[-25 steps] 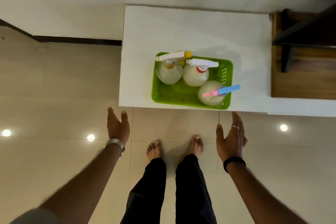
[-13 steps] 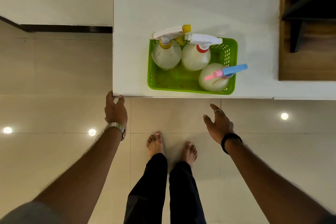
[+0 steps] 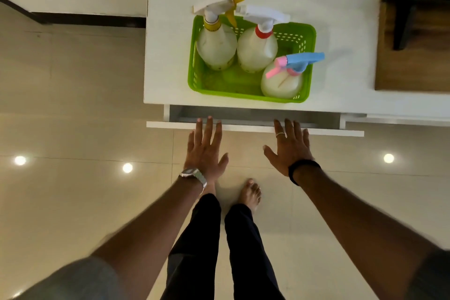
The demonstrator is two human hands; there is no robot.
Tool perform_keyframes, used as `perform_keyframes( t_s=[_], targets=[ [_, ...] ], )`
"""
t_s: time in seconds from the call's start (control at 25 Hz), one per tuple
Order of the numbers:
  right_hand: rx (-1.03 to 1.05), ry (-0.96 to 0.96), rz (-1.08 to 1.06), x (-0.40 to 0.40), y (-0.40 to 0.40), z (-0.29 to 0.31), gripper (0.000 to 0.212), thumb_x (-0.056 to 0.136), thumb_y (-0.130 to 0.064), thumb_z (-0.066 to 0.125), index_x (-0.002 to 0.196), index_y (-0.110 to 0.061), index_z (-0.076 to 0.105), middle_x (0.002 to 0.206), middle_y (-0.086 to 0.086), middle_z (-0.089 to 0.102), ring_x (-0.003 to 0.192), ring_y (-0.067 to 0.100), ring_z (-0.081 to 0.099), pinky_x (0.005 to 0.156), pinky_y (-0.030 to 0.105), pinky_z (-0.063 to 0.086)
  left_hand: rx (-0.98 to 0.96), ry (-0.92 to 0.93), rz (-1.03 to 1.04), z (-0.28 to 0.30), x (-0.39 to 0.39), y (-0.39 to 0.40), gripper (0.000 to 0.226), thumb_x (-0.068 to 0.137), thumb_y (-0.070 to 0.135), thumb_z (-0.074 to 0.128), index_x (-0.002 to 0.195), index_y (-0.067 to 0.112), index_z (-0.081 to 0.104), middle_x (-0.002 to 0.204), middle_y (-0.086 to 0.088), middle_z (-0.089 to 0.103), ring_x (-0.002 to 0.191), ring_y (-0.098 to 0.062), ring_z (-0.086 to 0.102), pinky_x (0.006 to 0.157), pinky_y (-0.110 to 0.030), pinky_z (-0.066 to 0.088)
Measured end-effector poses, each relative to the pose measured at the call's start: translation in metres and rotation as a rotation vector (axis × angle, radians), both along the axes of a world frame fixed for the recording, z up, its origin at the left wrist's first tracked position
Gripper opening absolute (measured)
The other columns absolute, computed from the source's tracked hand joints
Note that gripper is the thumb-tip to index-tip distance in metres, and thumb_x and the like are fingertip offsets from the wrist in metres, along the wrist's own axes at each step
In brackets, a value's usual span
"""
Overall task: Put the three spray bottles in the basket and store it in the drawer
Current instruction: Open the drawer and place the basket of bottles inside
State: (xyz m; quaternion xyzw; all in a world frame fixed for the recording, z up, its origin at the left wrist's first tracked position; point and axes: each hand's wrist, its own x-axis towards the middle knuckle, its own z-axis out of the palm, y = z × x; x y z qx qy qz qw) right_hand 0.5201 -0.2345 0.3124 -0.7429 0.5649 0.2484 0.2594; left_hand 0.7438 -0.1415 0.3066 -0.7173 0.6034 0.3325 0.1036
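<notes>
Three bottles upright in basket on desk. Drawer slightly out. Left hand, right hand flat, fingers spread over its front edge, holding nothing.

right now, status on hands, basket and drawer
Left hand and right hand open, fingertips on white drawer front. Drawer barely open. Green plastic basket with three bottles on white top. Nothing blocking.

Left hand and right hand flat, palms down, fingers spread, arms extended forward
</notes>
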Motion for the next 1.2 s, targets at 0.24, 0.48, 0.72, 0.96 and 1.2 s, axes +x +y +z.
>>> perform_keyframes(
  t_s=[0.24, 0.48, 0.72, 0.96, 1.2],
  targets=[
    [0.031, 0.032, 0.074, -0.012, 0.023, 0.001, 0.087, 0.096, -0.053, 0.043, 0.161, -0.024, -0.006, 0.170, 0.011, -0.003, 0.156, 0.032, -0.008, 0.125, 0.058, 0.003, 0.071, -0.081, -0.044, 0.012, -0.007, 0.011, 0.094, 0.095, 0.051, 0.049, 0.161, 0.020, -0.010, 0.171, -0.007, -0.010, 0.157, -0.035, -0.012, 0.127, -0.053, 0.013],
    [0.131, 0.036, 0.103, -0.032, 0.064, 0.009, 0.086, 0.097, -0.051, 0.041, 0.160, -0.027, -0.011, 0.170, 0.006, -0.010, 0.156, 0.027, -0.012, 0.123, 0.063, 0.001, 0.151, -0.058, -0.022, 0.022, -0.024, 0.053, 0.092, 0.096, 0.047, 0.047, 0.160, 0.019, -0.012, 0.170, -0.007, -0.017, 0.156, -0.035, -0.018, 0.126, -0.050, 0.021],
    [0.185, -0.017, 0.044, -0.044, 0.122, 0.015, 0.080, 0.100, -0.046, 0.037, 0.160, -0.025, -0.012, 0.169, 0.007, -0.017, 0.156, 0.028, -0.016, 0.123, 0.061, -0.001, 0.196, -0.011, -0.034, 0.027, -0.035, 0.107, 0.093, 0.095, 0.046, 0.049, 0.161, 0.017, -0.010, 0.169, -0.008, -0.021, 0.156, -0.035, -0.019, 0.126, -0.049, 0.021],
    [0.257, 0.012, 0.046, -0.058, 0.172, 0.016, 0.089, 0.098, -0.047, 0.044, 0.159, -0.025, -0.017, 0.167, 0.008, -0.024, 0.155, 0.030, -0.019, 0.124, 0.061, 0.003, 0.244, -0.025, -0.077, 0.028, -0.045, 0.159, 0.097, 0.094, 0.052, 0.048, 0.160, 0.019, -0.015, 0.167, -0.008, -0.027, 0.156, -0.034, -0.019, 0.127, -0.050, 0.017],
    [0.320, 0.072, 0.064, -0.065, 0.209, 0.022, 0.088, 0.098, -0.052, 0.041, 0.159, -0.024, -0.017, 0.168, 0.008, -0.022, 0.156, 0.030, -0.014, 0.123, 0.060, 0.001, 0.343, -0.024, -0.054, 0.038, -0.062, 0.190, 0.094, 0.096, 0.054, 0.043, 0.160, 0.018, -0.015, 0.168, -0.013, -0.023, 0.156, -0.038, -0.018, 0.128, -0.050, 0.013]
  ],
)
